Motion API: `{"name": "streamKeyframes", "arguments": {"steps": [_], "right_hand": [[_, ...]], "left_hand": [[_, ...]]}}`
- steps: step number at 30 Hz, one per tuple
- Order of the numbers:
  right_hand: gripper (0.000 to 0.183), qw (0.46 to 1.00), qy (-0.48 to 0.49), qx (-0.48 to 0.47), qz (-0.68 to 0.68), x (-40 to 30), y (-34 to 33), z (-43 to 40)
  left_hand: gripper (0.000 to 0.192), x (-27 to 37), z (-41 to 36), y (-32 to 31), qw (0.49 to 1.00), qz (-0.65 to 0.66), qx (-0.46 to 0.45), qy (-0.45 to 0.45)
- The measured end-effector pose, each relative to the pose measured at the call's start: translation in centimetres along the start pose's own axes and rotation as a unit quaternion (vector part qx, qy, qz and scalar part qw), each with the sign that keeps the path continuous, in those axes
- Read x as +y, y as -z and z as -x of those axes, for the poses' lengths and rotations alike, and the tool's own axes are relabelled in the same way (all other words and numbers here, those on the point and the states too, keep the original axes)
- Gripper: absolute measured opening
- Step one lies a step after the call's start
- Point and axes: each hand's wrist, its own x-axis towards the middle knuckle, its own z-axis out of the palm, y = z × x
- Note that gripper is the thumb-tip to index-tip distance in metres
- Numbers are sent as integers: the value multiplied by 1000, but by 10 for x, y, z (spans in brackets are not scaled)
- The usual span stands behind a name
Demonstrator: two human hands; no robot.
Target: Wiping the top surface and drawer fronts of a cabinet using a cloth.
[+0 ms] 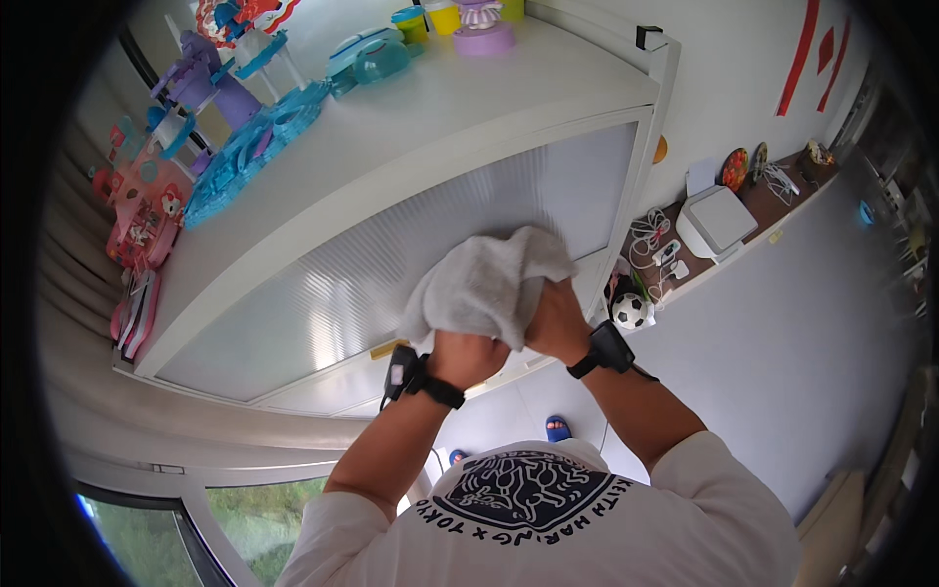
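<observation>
Both my hands grip a grey cloth (pixel 477 286) in front of a white cabinet (pixel 455 132). My left hand (pixel 466 359) holds its lower edge, with the fingers partly tucked under the fabric. At the cloth's right side, my right hand (pixel 557 319) has it bunched in the fingers. Behind the cloth is the ribbed translucent panel (pixel 352 271) of the cabinet front; whether the cloth touches it I cannot tell. Each wrist wears a black strapped device.
On the cabinet top stand a blue and purple toy castle (pixel 227 103), a pink toy house (pixel 147 213), a teal toy (pixel 378 59) and several tubs. To the right, a low shelf holds a white printer (pixel 715 220) and cables (pixel 649 229). A football (pixel 629 311) lies near its end.
</observation>
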Motion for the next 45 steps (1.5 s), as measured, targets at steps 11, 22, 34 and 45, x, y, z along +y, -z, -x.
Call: {"name": "streamKeyframes", "arguments": {"steps": [11,22,34,45], "right_hand": [[87,997,-62,-10,43,82,11,61],[57,979,176,-98,-31,-131,-110,-24],[22,946,257,-163,-111,-335,-300,-56],[15,970,183,-154,-47,-251,-210,-48]], "left_hand": [[60,39,-52,-23,993,94,66,-26],[48,-85,142,107,979,21,152,136],[69,-232,368,180,647,465,499,340],[58,-183,294,132,890,247,196,328]]}}
